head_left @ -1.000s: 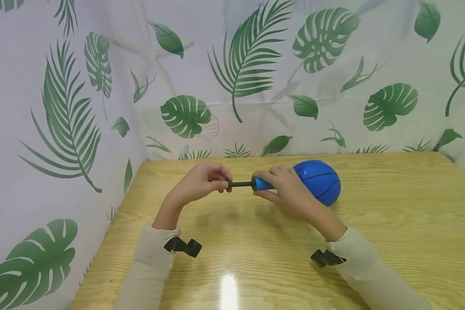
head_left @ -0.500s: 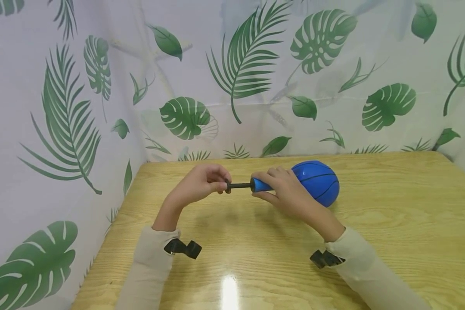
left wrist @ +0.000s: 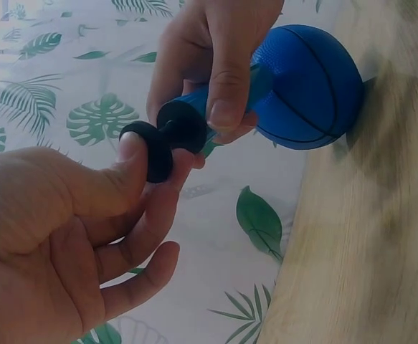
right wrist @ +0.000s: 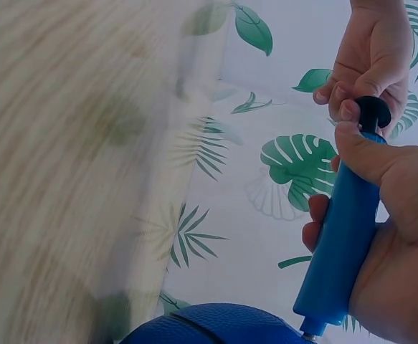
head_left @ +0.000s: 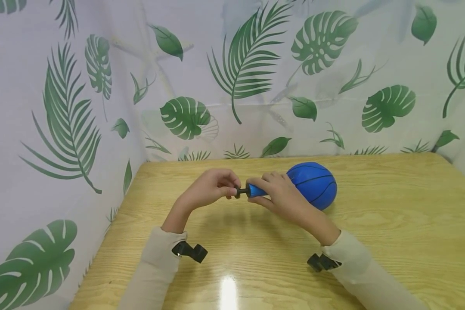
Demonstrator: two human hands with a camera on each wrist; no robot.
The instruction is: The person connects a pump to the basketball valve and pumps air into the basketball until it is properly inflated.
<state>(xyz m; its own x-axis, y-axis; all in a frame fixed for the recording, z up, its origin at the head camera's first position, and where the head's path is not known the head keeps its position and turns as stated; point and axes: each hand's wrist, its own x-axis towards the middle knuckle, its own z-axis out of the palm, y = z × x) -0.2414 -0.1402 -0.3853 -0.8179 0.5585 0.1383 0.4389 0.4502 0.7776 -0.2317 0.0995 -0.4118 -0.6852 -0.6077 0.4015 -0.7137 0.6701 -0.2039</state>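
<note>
Left hand (head_left: 208,190) pinches the black handle (left wrist: 153,153) while right hand (head_left: 284,196) grips the blue barrel (right wrist: 335,247), sensible holds for a probably light, stiff, smooth pump (right wrist: 348,218).

the head view is bright, white glare (head_left: 228,292) streaking the near surface (head_left: 275,267); both wrist views look dimmer

We are listing 1 wooden table (head_left: 403,211), yellowish, light-grained, 1 bright glare patch (head_left: 228,292) shining on its near part. We are noting 1 white backdrop (head_left: 325,105), rising behind the table's far edge, 1 large green palm frond (head_left: 242,71) spreading across its upper middle. We are adding 1 white left side wall (head_left: 7,107), leaf-printed, 1 split leaf (head_left: 31,265) showing low.
</note>
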